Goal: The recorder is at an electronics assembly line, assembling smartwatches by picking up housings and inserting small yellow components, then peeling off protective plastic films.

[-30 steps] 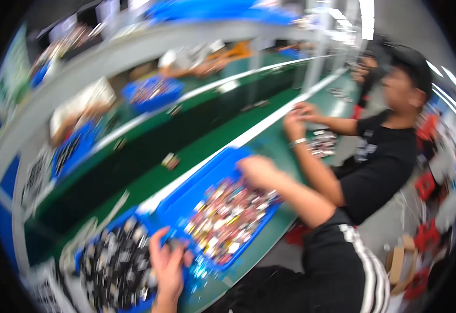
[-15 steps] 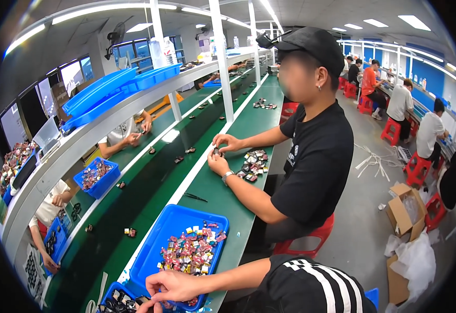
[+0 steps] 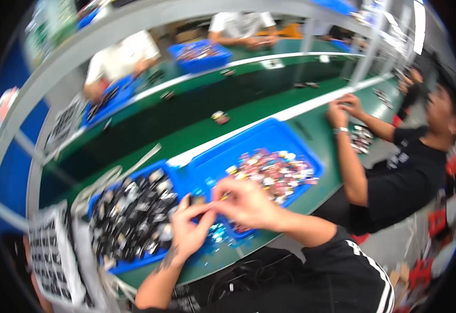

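My left hand (image 3: 189, 227) and my right hand (image 3: 248, 203) meet fingertip to fingertip over the gap between two blue trays. A small dark piece with a tan face (image 3: 198, 200) sticks up from the left fingers, its kind blurred. My right thumb and finger are pinched together, with a yellowish speck showing between them; what it belongs to is hidden. Left of my hands, a blue tray (image 3: 114, 268) holds many black plastic parts (image 3: 131, 216). Behind and right of them, a larger blue tray (image 3: 217, 148) carries a heap of small reddish, white and yellow components (image 3: 275, 172).
A green conveyor belt (image 3: 186, 112) runs beyond the trays, carrying scattered small parts. At right sits a co-worker in black (image 3: 410, 167), beside a small parts pile (image 3: 361, 138). A stack of patterned trays (image 3: 53, 255) stands at left. Metal shelf framing (image 3: 196, 11) crosses overhead.
The view has swung left and down, bringing both my hands and the tray of black parts fully into sight. My hands stay together. The co-worker now appears farther right.
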Demonstrator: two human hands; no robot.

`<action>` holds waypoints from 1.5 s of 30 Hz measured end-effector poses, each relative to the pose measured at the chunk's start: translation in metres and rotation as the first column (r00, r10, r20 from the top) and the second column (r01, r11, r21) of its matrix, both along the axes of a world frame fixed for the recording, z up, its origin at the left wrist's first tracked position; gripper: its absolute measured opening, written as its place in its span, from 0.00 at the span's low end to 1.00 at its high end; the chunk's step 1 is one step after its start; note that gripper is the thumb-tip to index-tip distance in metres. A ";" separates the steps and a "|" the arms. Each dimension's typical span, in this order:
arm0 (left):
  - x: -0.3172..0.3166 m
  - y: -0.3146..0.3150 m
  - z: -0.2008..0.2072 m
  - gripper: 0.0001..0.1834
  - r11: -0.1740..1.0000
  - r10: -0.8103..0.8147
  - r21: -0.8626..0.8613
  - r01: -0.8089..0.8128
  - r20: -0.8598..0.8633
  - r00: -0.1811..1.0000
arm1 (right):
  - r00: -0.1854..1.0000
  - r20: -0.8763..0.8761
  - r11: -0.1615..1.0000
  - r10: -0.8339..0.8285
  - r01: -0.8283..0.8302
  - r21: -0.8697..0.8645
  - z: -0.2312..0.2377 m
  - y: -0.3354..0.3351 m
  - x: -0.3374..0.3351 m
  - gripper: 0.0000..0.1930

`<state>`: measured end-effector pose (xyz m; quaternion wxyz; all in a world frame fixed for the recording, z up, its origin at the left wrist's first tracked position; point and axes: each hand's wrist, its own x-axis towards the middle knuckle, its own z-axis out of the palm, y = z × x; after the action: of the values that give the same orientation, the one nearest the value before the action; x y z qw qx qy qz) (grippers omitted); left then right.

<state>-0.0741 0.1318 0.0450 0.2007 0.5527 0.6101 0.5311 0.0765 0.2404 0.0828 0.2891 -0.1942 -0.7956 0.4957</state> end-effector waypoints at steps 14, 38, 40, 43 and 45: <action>-0.009 -0.004 -0.009 0.06 0.995 0.079 -0.088 -0.055 0.292 0.953 | 0.994 -0.107 0.976 -0.002 -0.021 -0.215 -0.027 -0.001 -0.028 0.11; -0.011 0.002 -0.012 0.05 0.998 0.036 0.017 -0.058 0.600 0.799 | 0.994 0.103 0.929 0.028 -0.064 0.364 -0.019 0.012 -0.021 0.17; -0.016 0.000 -0.010 0.05 1.000 -0.012 0.027 -0.006 0.607 0.794 | 0.965 0.254 0.956 0.073 -0.141 0.259 -0.011 0.014 -0.025 0.19; -0.020 -0.003 -0.009 0.06 0.976 -0.144 -0.009 0.216 0.720 0.679 | 0.986 -0.016 0.984 0.166 -0.167 -0.061 -0.020 0.020 -0.027 0.14; -0.016 -0.002 -0.007 0.06 0.976 -0.157 0.012 0.219 0.736 0.658 | 0.953 -0.120 0.934 0.277 -0.297 -0.199 -0.020 0.022 -0.027 0.14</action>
<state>-0.0897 0.1293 0.0375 0.5029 0.3456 0.4381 0.6601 0.0499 0.2623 0.0624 0.2265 -0.0834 -0.7434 0.6238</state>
